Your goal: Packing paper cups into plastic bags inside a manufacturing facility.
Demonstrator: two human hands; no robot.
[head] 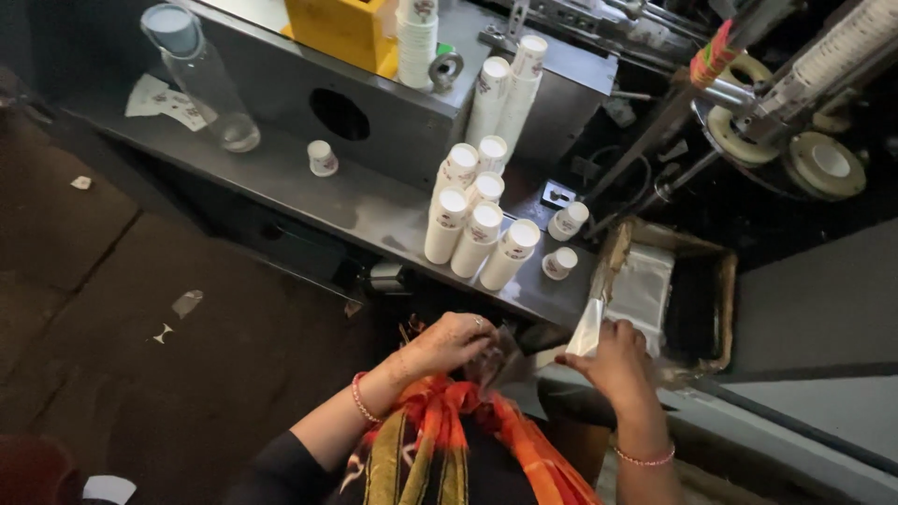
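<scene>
Two bare hands work a clear, crinkly plastic sleeve bag point(587, 327) low in the frame, just in front of the person's orange-and-black patterned scarf point(449, 440). The right hand point(617, 360) pinches the film near its lower end, thumb and fingers closed on it; the bag's long axis runs up and slightly right from that grip, toward a cardboard box lined w/ more clear plastic point(720, 281). The left hand point(454, 341), ring on one finger, is curled over a darker bit of film between the hands; whether it actually grips can't be told. The right hand is the nearer one to the bag, the left just beside it.

Beyond the fingers, up and left of the bag, stacks of white paper cups w/ small printed motifs point(482, 229) lean on a dull grey metal shelf point(281, 178), w/ single cups point(322, 157) standing apart. A transparent plastic tube point(201, 79) lies tilted at the shelf's far end. Above: a yellow box point(341, 28) on a grey steel housing, and at right, machine parts w/ cream-coloured ring moulds point(823, 164). Beaded bracelets on both wrists.
</scene>
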